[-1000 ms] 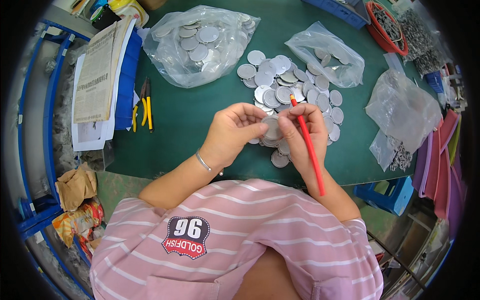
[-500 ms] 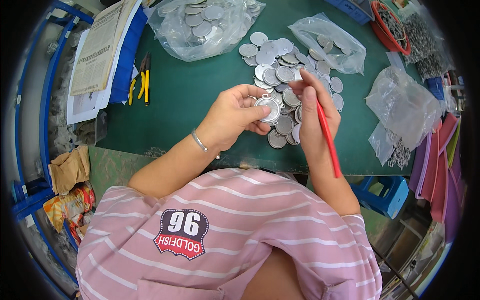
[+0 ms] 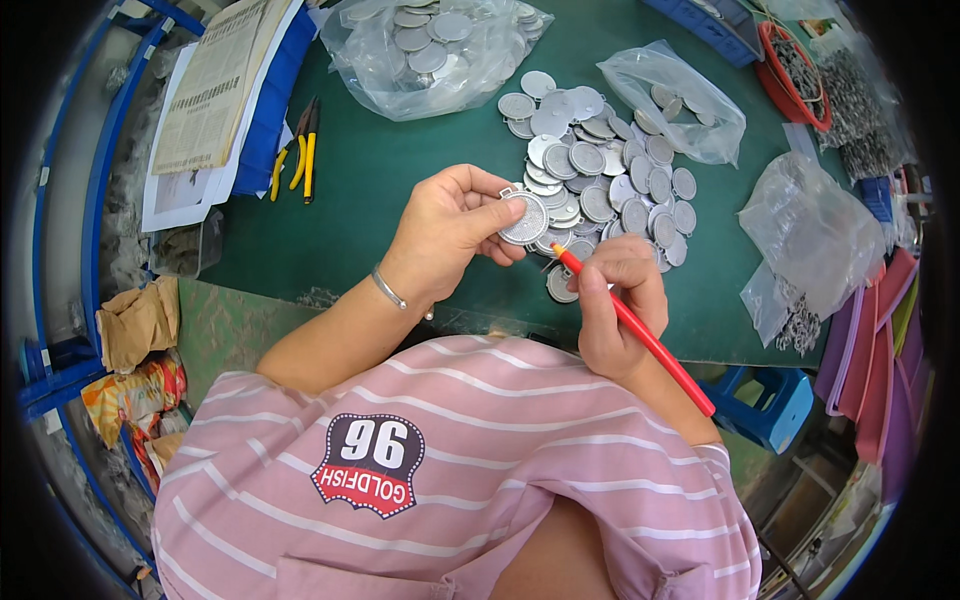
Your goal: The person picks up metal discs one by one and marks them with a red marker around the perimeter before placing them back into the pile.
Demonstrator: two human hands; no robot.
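Pinched between the thumb and fingers of my left hand is a round silver metal disc with small lugs on its rim and a textured face. My right hand grips a slim red pencil-shaped tool. Its yellowish tip, with what looks like a thin point, is close to the lower right edge of the disc; I cannot tell whether they touch. Beyond both hands a loose pile of similar metal discs spreads over the green table.
A clear bag of discs lies at the back, a smaller one right of it. Yellow-handled pliers lie left, beside a blue bin topped with papers. Rightward are a red basket, another plastic bag and a blue stool.
My right hand has come down and nearer, and the red tool's tip now points at the disc. The disc in my left hand has shifted slightly left and turned.
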